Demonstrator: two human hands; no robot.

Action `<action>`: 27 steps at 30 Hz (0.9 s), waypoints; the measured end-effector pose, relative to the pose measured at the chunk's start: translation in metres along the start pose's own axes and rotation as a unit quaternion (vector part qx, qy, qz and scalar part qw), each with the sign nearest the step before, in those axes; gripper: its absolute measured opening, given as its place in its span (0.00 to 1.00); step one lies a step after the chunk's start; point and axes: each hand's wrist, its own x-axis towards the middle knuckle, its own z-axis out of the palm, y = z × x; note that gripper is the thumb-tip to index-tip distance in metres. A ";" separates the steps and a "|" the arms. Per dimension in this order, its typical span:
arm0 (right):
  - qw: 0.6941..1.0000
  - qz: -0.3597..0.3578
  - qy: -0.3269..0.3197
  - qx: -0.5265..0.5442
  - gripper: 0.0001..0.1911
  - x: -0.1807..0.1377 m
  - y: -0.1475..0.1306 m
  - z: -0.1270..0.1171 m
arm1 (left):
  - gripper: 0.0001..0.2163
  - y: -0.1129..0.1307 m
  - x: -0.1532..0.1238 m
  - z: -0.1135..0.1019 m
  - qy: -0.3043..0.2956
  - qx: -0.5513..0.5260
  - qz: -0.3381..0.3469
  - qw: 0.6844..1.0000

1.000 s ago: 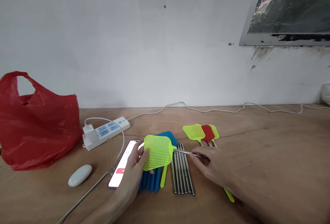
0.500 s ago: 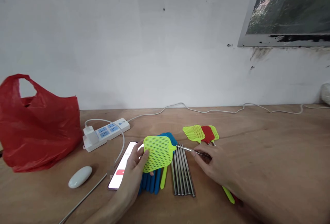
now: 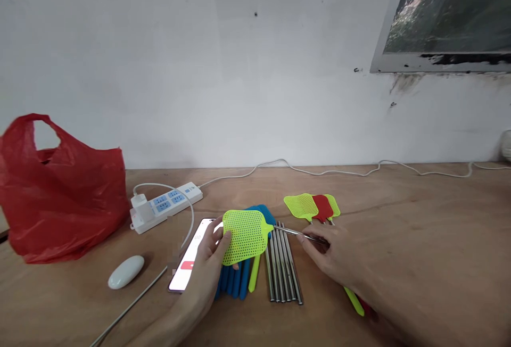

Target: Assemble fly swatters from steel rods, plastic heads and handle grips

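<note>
My left hand (image 3: 209, 262) grips a yellow-green fly swatter head (image 3: 245, 236) by its left edge, thumb on top. Closed round a thin metal rod (image 3: 290, 231) is my right hand (image 3: 333, 254); the rod's far end meets the neck of that head. Below them lie several loose metal rods (image 3: 282, 267) side by side. Blue handles (image 3: 235, 282) and one yellow-green handle (image 3: 254, 272) stick out from under the held head, with blue swatter heads (image 3: 266, 213) partly hidden behind it. Beyond my right hand rest yellow-green swatter heads (image 3: 301, 206) and a red one (image 3: 322, 207).
A lit phone (image 3: 191, 262) lies partly behind my left hand. A white power strip (image 3: 167, 206), a white mouse-shaped object (image 3: 126, 272) and a red plastic bag (image 3: 64, 192) are on the left. A white cable (image 3: 335, 172) runs along the wall.
Both hands keep nearly the same pose, with the rod still at the head's neck. The whole view has shifted very slightly.
</note>
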 end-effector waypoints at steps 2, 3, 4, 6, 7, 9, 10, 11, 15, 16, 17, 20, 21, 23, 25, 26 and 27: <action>1.000 -0.016 -0.003 -0.004 0.13 0.000 0.000 -0.001 | 0.30 -0.001 0.001 -0.001 -0.006 0.003 -0.001 1.000; 1.000 -0.023 -0.005 -0.007 0.14 0.001 0.000 -0.001 | 0.30 -0.001 0.002 -0.002 -0.011 0.007 -0.002 1.000; 0.999 -0.030 -0.009 -0.010 0.14 0.001 0.000 -0.002 | 0.29 -0.001 0.002 -0.004 -0.016 0.010 -0.002 1.000; 0.999 -0.047 -0.024 -0.010 0.15 0.001 0.000 -0.002 | 0.28 -0.001 0.003 -0.006 -0.031 0.023 0.000 0.999; 0.998 -0.055 -0.035 -0.008 0.15 0.001 0.001 -0.002 | 0.28 -0.001 0.004 -0.007 -0.039 0.032 0.003 0.999; 0.997 -0.065 -0.050 -0.005 0.14 0.000 0.002 -0.002 | 0.28 0.000 0.004 -0.007 -0.051 0.053 0.012 0.997; 0.996 -0.065 -0.053 -0.003 0.13 -0.001 0.002 -0.001 | 0.28 0.001 0.003 -0.006 -0.051 0.063 0.018 0.997; 0.997 -0.063 -0.054 0.001 0.13 -0.002 0.003 -0.001 | 0.27 0.001 0.002 -0.004 -0.046 0.072 0.022 0.996; 0.995 -0.085 -0.054 0.009 0.11 -0.003 0.003 0.000 | 0.23 0.006 -0.007 0.003 -0.029 0.093 0.028 0.995; 0.994 -0.097 -0.054 0.002 0.11 -0.003 0.003 0.000 | 0.23 0.007 -0.009 0.005 -0.034 0.096 0.027 0.994; 0.992 -0.109 -0.055 -0.008 0.12 -0.003 0.002 0.000 | 0.23 0.008 -0.011 0.005 -0.041 0.098 0.027 0.994; 0.989 -0.128 -0.065 -0.049 0.13 -0.004 0.004 -0.001 | 0.24 0.010 -0.016 0.006 -0.049 0.104 0.028 0.993; 0.987 -0.129 -0.069 -0.061 0.14 -0.005 0.004 0.000 | 0.24 0.010 -0.016 0.006 -0.048 0.103 0.029 0.993; 0.986 -0.130 -0.078 -0.073 0.15 -0.006 0.007 0.002 | 0.24 0.009 -0.016 0.005 -0.043 0.093 0.028 0.994; 0.986 -0.131 -0.078 -0.069 0.14 -0.007 0.009 0.004 | 0.24 0.008 -0.015 0.004 -0.036 0.081 0.024 0.996; 0.986 -0.132 -0.076 -0.063 0.13 -0.008 0.009 0.005 | 0.25 0.008 -0.014 0.004 -0.034 0.076 0.022 0.996; 0.987 -0.134 -0.072 -0.056 0.12 -0.008 0.010 0.006 | 0.26 0.008 -0.014 0.004 -0.031 0.073 0.021 0.997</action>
